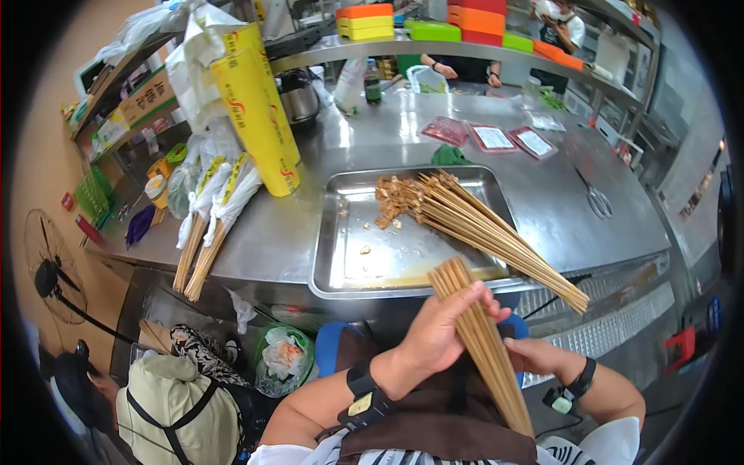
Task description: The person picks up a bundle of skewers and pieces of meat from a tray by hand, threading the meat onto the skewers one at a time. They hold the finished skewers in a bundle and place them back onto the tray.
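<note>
My left hand (446,329) is closed round the upper part of a thick bundle of bare wooden skewers (492,360), held upright at a slant in front of my apron. My right hand (539,355) is beside the bundle's right side, its fingers mostly hidden behind the skewers. Just beyond, a metal tray (329,232) holds a fanned pile of skewers (496,236) with brown meat pieces (397,199) on their far ends. The bare ends of that pile stick out over the tray's right front corner. A little liquid and some scraps lie in the tray.
Scissors (597,200) lie at the right, flat red packs (494,138) farther back. Wrapped skewer bundles (221,225) and a yellow roll (256,116) are at the left. A co-worker (170,403) sits low at the left near a lined bin (285,360); others are behind the counter.
</note>
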Demonstrator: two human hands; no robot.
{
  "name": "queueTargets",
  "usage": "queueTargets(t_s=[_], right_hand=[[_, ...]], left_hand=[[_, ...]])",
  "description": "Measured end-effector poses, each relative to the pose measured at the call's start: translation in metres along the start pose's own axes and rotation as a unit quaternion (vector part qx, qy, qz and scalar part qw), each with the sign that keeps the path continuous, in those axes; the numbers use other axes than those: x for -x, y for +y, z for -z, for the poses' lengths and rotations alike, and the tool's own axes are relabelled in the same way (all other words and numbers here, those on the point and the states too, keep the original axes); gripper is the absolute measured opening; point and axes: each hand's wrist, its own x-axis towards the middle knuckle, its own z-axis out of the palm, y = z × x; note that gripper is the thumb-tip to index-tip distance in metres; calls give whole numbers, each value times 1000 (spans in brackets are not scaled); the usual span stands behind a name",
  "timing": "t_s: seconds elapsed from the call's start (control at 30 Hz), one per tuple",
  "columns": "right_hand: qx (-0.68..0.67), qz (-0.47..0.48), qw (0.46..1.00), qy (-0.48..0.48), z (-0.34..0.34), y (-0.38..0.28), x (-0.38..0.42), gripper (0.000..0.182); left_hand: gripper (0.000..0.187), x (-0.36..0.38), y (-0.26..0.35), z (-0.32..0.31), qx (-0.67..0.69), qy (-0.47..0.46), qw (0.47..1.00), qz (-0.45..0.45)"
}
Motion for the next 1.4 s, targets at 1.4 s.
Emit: queueTargets(t_s=[1.4], right_hand=[[565, 305, 528, 556, -46, -63, 15, 47]], left_hand=[[21, -13, 42, 58, -839, -37, 512, -184]])
